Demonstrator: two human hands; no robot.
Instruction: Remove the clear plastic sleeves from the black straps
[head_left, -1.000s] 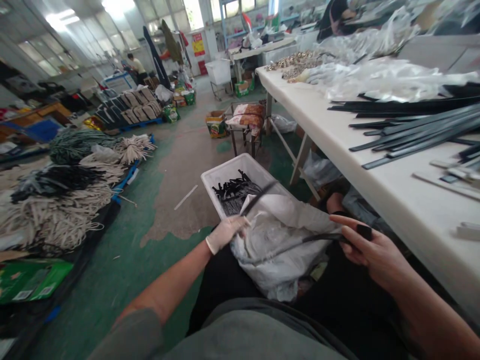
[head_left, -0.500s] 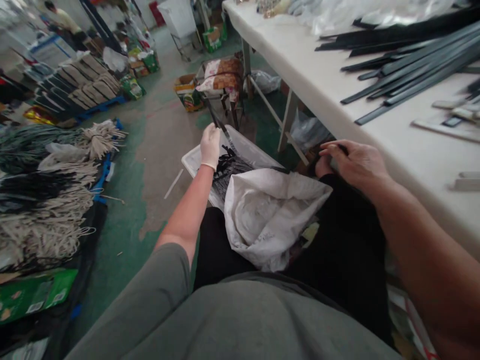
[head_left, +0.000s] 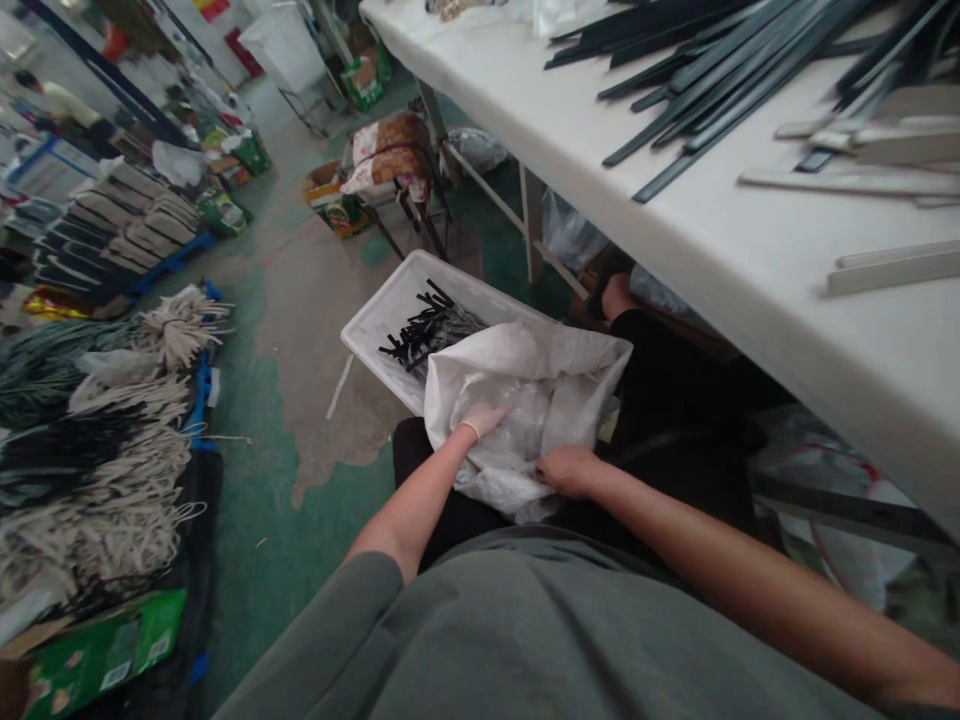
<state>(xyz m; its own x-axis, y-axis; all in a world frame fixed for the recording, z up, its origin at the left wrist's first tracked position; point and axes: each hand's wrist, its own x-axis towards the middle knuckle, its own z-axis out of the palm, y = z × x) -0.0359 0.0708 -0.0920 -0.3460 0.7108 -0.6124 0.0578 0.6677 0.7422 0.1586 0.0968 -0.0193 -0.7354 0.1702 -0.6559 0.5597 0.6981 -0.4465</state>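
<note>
A white woven sack (head_left: pixel 457 375) lies open-mouthed on my lap, with clear plastic (head_left: pixel 517 420) inside. My left hand (head_left: pixel 486 418), in a pale glove, reaches into the sack's mouth; its fingers blend into the plastic and look blurred. At the sack's near right rim, my right hand (head_left: pixel 566 471) is bare and closed, its fingers curled inward. A small dark spot shows at those fingertips, too small to name. Just beyond the sack stands a white plastic bin (head_left: pixel 375 305), holding a heap of black strips (head_left: pixel 427 325).
On the right, a white-covered table (head_left: pixel 540 140) bears dark flat strips (head_left: pixel 697 100) and beige strips (head_left: pixel 892 270). Bundled cords (head_left: pixel 97 480) lie on the left. A cushioned stool (head_left: pixel 390 155) and a carton (head_left: pixel 335 200) stand ahead. Far off is a person (head_left: pixel 71 105).
My left hand has left the black strip it held over the bin and come down into the sack. My right hand has moved left from beside the table to the sack's rim.
</note>
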